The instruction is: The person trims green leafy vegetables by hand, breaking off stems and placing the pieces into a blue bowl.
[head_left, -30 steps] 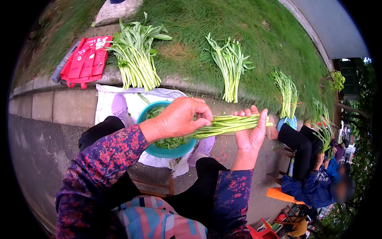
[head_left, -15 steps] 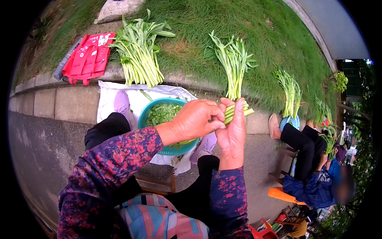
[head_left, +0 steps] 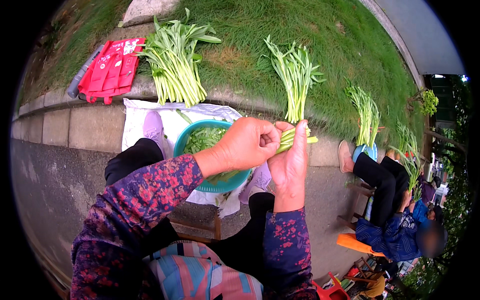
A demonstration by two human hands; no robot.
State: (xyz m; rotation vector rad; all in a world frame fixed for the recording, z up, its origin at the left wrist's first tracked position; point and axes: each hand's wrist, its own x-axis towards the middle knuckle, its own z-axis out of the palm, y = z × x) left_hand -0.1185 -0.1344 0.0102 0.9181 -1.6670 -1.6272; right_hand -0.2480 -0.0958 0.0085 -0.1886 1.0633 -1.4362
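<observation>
In front of me, over the right side of a teal basin (head_left: 220, 187), my right hand (head_left: 290, 165) is closed around short, pale green vegetable stems (head_left: 286, 142). Their ends jut out between its thumb and fingers. My left hand (head_left: 240, 142) is beside them, thumb and fingertips pinched together; anything between them is hidden. The basin holds torn green leaves and stem pieces (head_left: 204, 138). Just beyond my right hand, a leafy green bunch (head_left: 296, 75) lies on the grass edge with its stems toward me. A bigger bunch (head_left: 175, 62) rests farther left.
A white sheet (head_left: 136, 117) lies under the basin, between my purple shoes (head_left: 153, 127). Along the stone curb (head_left: 95, 127) sit a red bag (head_left: 109, 70) and a grey cylinder (head_left: 86, 70). At the right, a seated person (head_left: 380, 237) holds long greens near a blue basin (head_left: 371, 152).
My left hand has drawn slightly left and up from the stems, its fingers curling closer. My right hand keeps its hold. The seated person's greens have risen.
</observation>
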